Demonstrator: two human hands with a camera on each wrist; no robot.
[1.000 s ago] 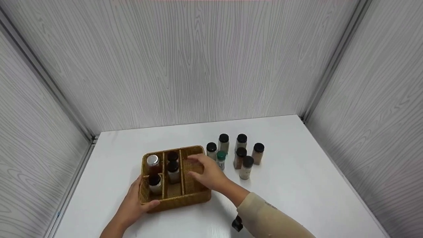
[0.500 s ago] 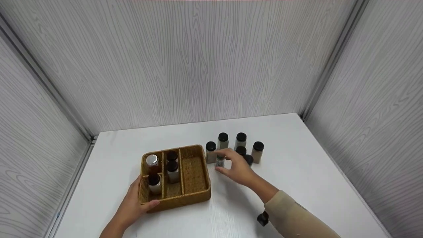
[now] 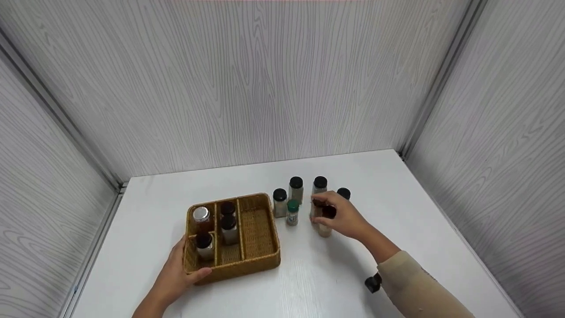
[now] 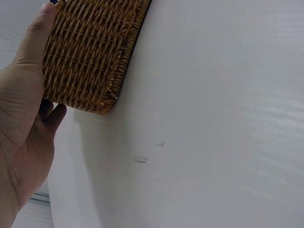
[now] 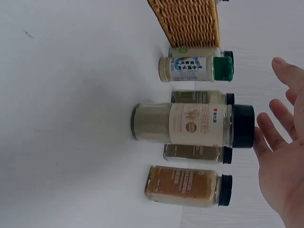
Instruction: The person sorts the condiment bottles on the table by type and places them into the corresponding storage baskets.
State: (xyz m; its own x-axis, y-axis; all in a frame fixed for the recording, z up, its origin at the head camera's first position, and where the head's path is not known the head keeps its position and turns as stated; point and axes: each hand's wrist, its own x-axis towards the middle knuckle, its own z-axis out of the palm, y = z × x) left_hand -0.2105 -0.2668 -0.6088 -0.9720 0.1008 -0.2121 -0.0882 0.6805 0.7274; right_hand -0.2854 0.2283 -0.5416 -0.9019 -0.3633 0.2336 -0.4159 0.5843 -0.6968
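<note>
My left hand holds the near left corner of a brown wicker basket, thumb on the front wall and fingers at the side. Several spice jars stand upright to the basket's right. My right hand is above the right-hand group, fingers spread and bent. In the right wrist view, its fingers are beside the black lid of a pale powder jar; whether they touch cannot be told. A green-lidded jar stands closer to the basket. An orange-brown spice jar is partly hidden by the hand in the head view.
The basket has divided compartments. On its left are a silver-lidded jar and a dark-lidded jar; two dark-lidded jars share the middle. Black-lidded jars stand behind the green-lidded one. Grained panels enclose the white table.
My right hand has moved right from over the basket, past the green-lidded jar, to the right-hand jars. The green-lidded jar is uncovered again. My left hand stays on the basket.
</note>
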